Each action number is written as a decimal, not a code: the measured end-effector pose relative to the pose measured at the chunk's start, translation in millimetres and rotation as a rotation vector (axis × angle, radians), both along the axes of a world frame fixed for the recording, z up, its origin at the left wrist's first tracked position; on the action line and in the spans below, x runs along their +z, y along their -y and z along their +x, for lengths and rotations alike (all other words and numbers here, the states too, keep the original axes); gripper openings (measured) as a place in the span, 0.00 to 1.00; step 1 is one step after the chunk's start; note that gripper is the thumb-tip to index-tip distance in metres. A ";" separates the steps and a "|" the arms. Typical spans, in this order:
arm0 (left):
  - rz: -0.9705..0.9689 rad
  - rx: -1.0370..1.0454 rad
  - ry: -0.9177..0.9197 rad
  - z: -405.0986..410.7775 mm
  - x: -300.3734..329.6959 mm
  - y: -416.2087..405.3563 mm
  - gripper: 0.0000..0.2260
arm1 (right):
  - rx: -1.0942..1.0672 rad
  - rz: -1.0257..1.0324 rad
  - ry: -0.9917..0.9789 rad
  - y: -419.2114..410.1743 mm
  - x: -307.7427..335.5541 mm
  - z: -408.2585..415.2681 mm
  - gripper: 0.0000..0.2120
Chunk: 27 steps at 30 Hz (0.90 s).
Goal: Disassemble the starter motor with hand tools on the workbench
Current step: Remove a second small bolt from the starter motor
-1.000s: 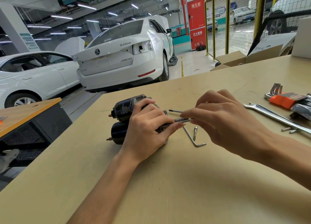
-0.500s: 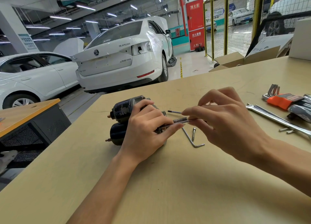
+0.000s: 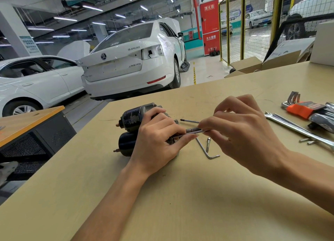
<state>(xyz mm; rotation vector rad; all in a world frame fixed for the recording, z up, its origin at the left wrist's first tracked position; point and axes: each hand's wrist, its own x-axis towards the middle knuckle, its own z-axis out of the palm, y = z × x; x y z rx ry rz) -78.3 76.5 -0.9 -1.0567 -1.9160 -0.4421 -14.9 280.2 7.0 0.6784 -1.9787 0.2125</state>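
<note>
Your left hand (image 3: 155,143) curls round the scuffed black twin-cylinder starter motor (image 3: 132,130), lying on its side on the tan wooden workbench (image 3: 180,204) | your right hand (image 3: 242,132) pinches a thin silver rod (image 3: 194,131) at the motor's end | bent silver hex key (image 3: 206,150) just beside.

My left hand (image 3: 155,141) covers the right half of the starter motor (image 3: 133,130); its front end can't be seen. The slim rod (image 3: 194,131) runs under my right hand (image 3: 242,132), far end hidden in the fingers. Second rod (image 3: 189,121) also disappears behind that hand. Hex key set (image 3: 305,110) and wrench (image 3: 296,128) cut off at right edge. Small bits (image 3: 307,141) beside the wrench too small to identify.
</note>
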 end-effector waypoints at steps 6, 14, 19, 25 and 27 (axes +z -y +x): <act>-0.002 -0.001 -0.009 0.9 -0.1 -0.4 0.13 | -0.043 0.029 0.078 -0.4 0.4 -0.1 0.05; -0.010 0.006 -0.028 1.6 0.9 -0.4 0.12 | -0.016 0.098 0.157 -0.5 -2.2 0.5 0.17; -0.013 0.004 -0.028 1.5 0.5 -0.4 0.11 | -0.014 0.126 0.190 -1.2 -2.6 0.7 0.21; -0.015 0.003 -0.020 0.8 0.3 0.1 0.12 | -0.014 0.107 0.171 -0.8 -2.5 0.5 0.19; -0.014 0.001 -0.012 0.8 0.1 0.1 0.13 | -0.011 0.098 0.153 -0.2 -2.6 0.2 0.18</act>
